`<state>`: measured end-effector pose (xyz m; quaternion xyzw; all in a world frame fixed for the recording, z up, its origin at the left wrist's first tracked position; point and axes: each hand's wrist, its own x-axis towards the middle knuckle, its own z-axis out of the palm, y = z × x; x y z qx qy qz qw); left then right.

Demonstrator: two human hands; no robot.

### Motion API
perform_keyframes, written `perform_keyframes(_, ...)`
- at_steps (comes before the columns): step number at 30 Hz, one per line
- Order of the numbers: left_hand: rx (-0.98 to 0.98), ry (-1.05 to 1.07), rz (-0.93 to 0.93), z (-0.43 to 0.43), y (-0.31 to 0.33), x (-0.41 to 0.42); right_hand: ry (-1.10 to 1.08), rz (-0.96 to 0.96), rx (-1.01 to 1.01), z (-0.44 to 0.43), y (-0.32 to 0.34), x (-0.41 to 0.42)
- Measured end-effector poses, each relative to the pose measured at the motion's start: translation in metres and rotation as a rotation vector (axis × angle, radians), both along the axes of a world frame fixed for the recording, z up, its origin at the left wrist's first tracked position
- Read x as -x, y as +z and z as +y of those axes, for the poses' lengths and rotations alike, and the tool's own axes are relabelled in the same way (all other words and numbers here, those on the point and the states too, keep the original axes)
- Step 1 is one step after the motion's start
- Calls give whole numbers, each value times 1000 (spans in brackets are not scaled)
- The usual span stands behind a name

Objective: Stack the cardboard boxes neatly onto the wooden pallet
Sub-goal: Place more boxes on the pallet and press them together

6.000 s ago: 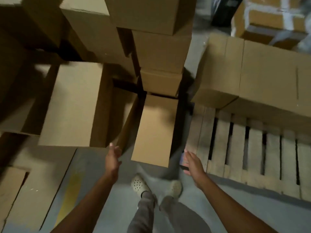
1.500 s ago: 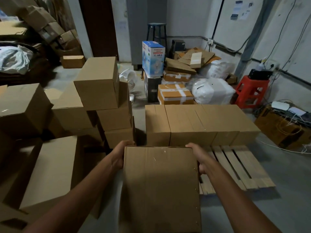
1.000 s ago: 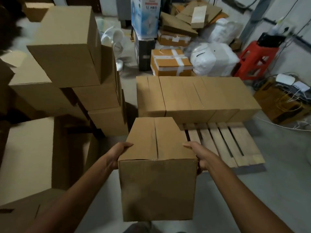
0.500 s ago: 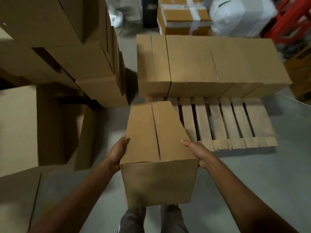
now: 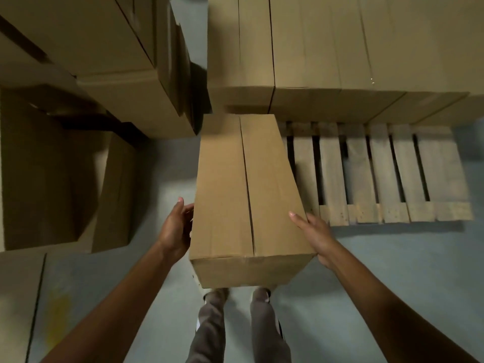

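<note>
**A closed cardboard box [image 5: 246, 184] held between two hands at the corner of a wooden pallet [image 5: 392, 174]**

We look straight down from head height. We see the left hand [image 5: 176, 226] pressed against the left side of a long brown box and the right hand [image 5: 314, 233] pressed against its right side. The fingers [image 5: 297, 218] of both hands lie fairly straight along the cardboard, so the box is squeezed between the palms and not gripped from below. Its two top flaps are shut and meet along a seam down the middle, so we cannot tell what is inside.

The near end of the box hangs above the person's legs [image 5: 209, 331] and the grey floor [image 5: 392, 271]. The far end reaches the near left corner of the pallet, just in front of a row of boxes [image 5: 327, 53]. We cannot tell whether it rests on the slats.

That row runs side by side across the far half of the pallet, all closed, their contents unseen. The near half shows bare wooden slats with dark gaps between them.

To the left, off the pallet, a stack of boxes [image 5: 104, 61] stands on the floor, also closed.
</note>
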<state>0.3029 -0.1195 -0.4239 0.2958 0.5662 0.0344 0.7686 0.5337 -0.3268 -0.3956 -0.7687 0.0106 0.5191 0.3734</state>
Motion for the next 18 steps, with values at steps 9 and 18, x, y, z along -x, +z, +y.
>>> perform_keyframes(9,-59,-34,74,15,-111,-19,-82,48,-19,4,-119,-12)
perform_keyframes(18,4,-27,2,24,-161,-31,-70,-8,56,28,-182,-10)
